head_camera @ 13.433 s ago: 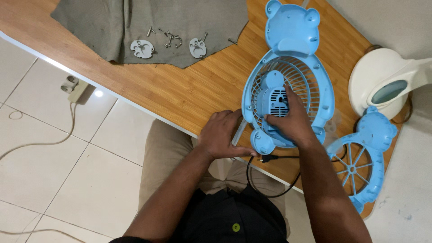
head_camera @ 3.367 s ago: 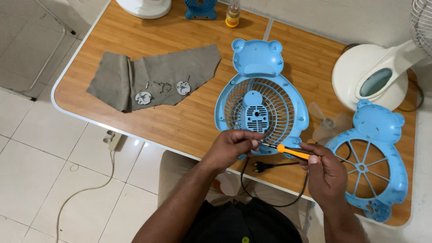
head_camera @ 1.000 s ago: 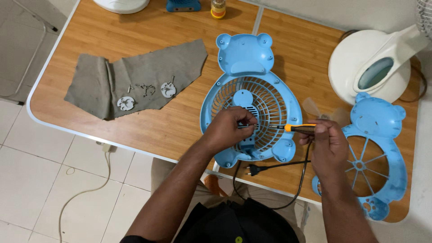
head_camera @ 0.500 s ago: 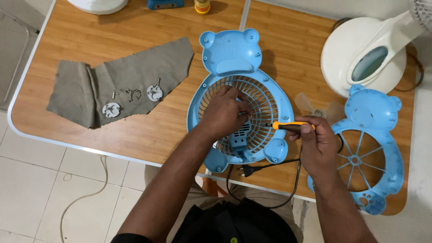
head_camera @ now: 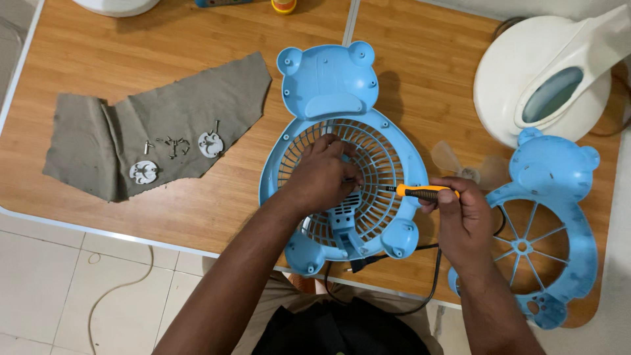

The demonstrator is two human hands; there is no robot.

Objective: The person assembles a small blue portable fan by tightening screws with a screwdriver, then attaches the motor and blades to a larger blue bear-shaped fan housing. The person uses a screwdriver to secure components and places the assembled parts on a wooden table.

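The wooden desk [head_camera: 197,204] carries the same things as a second ago, but the view has slid so that the blue bear-shaped plastic fan housing with its round grille [head_camera: 328,85] now lies right under both hands. It sits flat on the desk, back side up, bear head pointing away from the person. Since a few seconds ago, when the orange-handled screwdriver [head_camera: 420,192] was held in the air near the housing's lower edge, its tip has come in over the grille toward the blue motor cover [head_camera: 343,220] at the centre. I judge this to mean a screw at the motor cover is now being worked on.

The left hand [head_camera: 322,174] lies palm down on the middle of the grille, fingers curled together and pressed on the motor cover, hiding most of it; whether it pinches a screw I cannot tell. The right hand [head_camera: 460,220], just to the right of the housing, is closed around the screwdriver handle, shaft level and pointing left toward the left hand's fingertips.

To the right of the right hand lies the second blue bear-shaped front frame with spokes [head_camera: 559,197]. Far to the left of the left hand, a grey cloth [head_camera: 105,138] holds small loose screws [head_camera: 172,146].
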